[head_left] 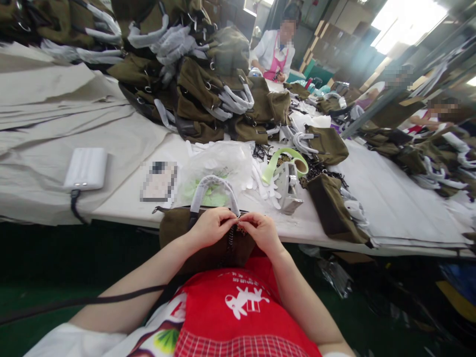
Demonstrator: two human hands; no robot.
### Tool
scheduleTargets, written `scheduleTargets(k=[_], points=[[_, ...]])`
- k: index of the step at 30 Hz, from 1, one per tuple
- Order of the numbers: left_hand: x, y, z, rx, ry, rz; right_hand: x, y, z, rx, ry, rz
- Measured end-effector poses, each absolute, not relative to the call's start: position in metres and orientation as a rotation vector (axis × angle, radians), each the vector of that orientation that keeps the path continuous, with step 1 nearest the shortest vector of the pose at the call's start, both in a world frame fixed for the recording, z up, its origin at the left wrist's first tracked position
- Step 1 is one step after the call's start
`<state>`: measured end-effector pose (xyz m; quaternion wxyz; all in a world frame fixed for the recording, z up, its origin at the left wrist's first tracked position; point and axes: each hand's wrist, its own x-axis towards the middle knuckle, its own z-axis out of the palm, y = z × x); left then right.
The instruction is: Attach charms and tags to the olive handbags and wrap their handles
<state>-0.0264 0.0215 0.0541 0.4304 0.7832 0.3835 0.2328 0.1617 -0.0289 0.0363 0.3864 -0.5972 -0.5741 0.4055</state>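
An olive-brown handbag (173, 228) rests at the table's front edge, against my red apron. Its wrapped handle (203, 186) arches up behind my hands. My left hand (213, 227) pinches at the handle's right base. Fingertip to fingertip with it, my right hand (262, 230) is closed in a pinch too. A dark chain (230, 240) hangs down the bag from between the hands, with some brass-coloured links by the right fingers. The small part at the fingertips is too hidden to name.
Behind the bag lie a plastic bag (223, 158) with green pieces, a phone (159, 182) and a tape dispenser (288, 188). A white power bank (86, 168) with a cable sits left. Olive bags (201, 94) pile up at the back; another bag (332, 208) lies right. Co-workers (277, 52) work beyond.
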Motion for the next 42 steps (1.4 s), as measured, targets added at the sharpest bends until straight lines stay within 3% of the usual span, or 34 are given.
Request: scheduleTargets(k=[13,34,42], points=[[-0.020,0.017,0.041,1.880,0.995,0.653,0.161,-0.027,0.026,-1.452,-1.132,1.246],[-0.014,0.019,0.033,1.944,0.998,0.601,0.158,-0.026,0.016,-1.514,-1.212,1.190],[-0.043,0.031,0.040,1.443,1.148,0.285,0.182,-0.031,0.041,-2.026,-1.627,0.688]])
